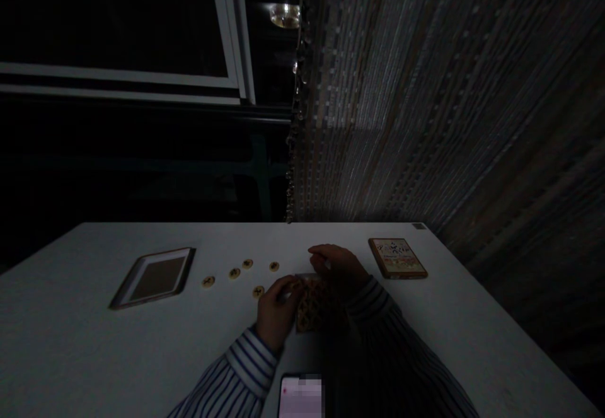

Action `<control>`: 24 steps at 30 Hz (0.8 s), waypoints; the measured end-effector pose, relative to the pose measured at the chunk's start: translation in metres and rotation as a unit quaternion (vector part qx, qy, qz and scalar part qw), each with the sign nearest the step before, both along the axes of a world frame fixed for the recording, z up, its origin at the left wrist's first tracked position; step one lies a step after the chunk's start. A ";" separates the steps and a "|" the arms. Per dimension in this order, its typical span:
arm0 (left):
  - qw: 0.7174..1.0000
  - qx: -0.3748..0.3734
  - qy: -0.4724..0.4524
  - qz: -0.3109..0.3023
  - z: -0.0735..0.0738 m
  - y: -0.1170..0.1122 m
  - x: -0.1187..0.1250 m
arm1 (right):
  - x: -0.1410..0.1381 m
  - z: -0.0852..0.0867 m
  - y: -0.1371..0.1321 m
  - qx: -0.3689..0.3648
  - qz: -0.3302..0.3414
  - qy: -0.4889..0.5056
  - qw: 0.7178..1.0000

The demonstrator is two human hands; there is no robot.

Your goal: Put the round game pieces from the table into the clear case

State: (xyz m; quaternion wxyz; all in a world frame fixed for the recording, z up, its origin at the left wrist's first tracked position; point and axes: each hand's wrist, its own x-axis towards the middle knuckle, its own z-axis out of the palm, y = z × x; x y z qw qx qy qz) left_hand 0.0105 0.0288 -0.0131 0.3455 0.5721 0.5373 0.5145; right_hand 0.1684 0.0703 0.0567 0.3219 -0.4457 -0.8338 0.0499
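A small box of round Chinese chess pieces [312, 307] lies on the white table in front of me, its right part in deep shadow. My left hand [276, 311] is closed at the box's upper left corner, thumb and fingers pinching the edge. Over the far right side of the box, my right hand [339, 263] is bent with its fingers pointing left, apart from the thumb; its underside is dark. One loose piece [258, 292] lies just left of my left hand. Beyond it sit another piece [274, 267] and several more, including one farther left [208, 281].
An open shallow tray or lid [155, 278] lies at the left. A flat box with a printed cover [397, 258] lies at the right. A phone [301, 399] is at the near edge. Behind the table [94, 342] hangs a string curtain [368, 103] beside a dark window.
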 end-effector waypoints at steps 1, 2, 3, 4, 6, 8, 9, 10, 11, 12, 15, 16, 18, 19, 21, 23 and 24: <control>1.000 0.002 0.001 -0.002 -0.001 -0.001 0.001 | 0.000 -0.003 0.000 -0.001 0.004 -0.001 1.000; 1.000 0.004 0.003 -0.001 -0.001 -0.001 0.001 | 0.000 -0.005 0.000 -0.001 0.006 -0.003 1.000; 1.000 0.006 0.005 0.001 -0.001 -0.002 0.002 | 0.001 -0.007 -0.001 -0.002 0.007 -0.004 1.000; 1.000 0.007 0.006 0.001 -0.001 -0.002 0.002 | 0.002 -0.009 -0.001 -0.003 0.008 -0.006 1.000; 1.000 0.007 0.006 0.000 -0.001 -0.003 0.003 | 0.003 -0.010 -0.001 -0.006 0.007 -0.012 1.000; 1.000 0.008 0.002 0.001 0.000 -0.004 0.003 | 0.003 -0.011 -0.001 -0.009 0.008 -0.013 1.000; 1.000 0.010 0.001 0.002 0.001 -0.004 0.003 | 0.003 -0.011 -0.001 -0.011 0.007 -0.011 1.000; 1.000 0.011 0.000 0.004 0.002 -0.004 0.003 | 0.002 -0.012 -0.001 -0.013 0.006 -0.008 1.000; 1.000 0.010 -0.001 0.005 0.002 -0.005 0.003 | 0.002 -0.013 -0.002 -0.018 0.004 -0.007 1.000; 1.000 0.008 -0.002 0.005 0.003 -0.005 0.003 | 0.001 -0.014 -0.002 -0.023 0.002 -0.006 1.000; 1.000 -0.009 -0.007 0.007 0.005 -0.006 0.004 | 0.000 -0.016 -0.002 -0.037 -0.001 -0.006 0.999; 1.000 -0.015 -0.010 0.010 0.005 -0.006 0.004 | 0.000 -0.017 -0.002 -0.041 0.002 -0.010 0.999; 1.000 -0.022 -0.012 0.018 0.005 -0.006 0.004 | 0.001 -0.017 -0.002 -0.048 0.008 -0.022 0.999; 0.999 -0.024 -0.014 0.021 0.005 -0.006 0.004 | 0.001 -0.017 -0.002 -0.050 0.010 -0.028 0.998; 0.999 -0.024 -0.018 0.022 0.005 -0.005 0.004 | 0.001 -0.017 -0.002 -0.053 0.009 -0.035 0.998; 0.999 -0.022 -0.025 0.019 0.005 -0.005 0.003 | 0.000 -0.016 -0.002 -0.055 0.002 -0.045 0.997; 0.999 -0.019 -0.026 0.019 0.005 -0.004 0.003 | 0.000 -0.016 -0.002 -0.058 -0.001 -0.055 0.997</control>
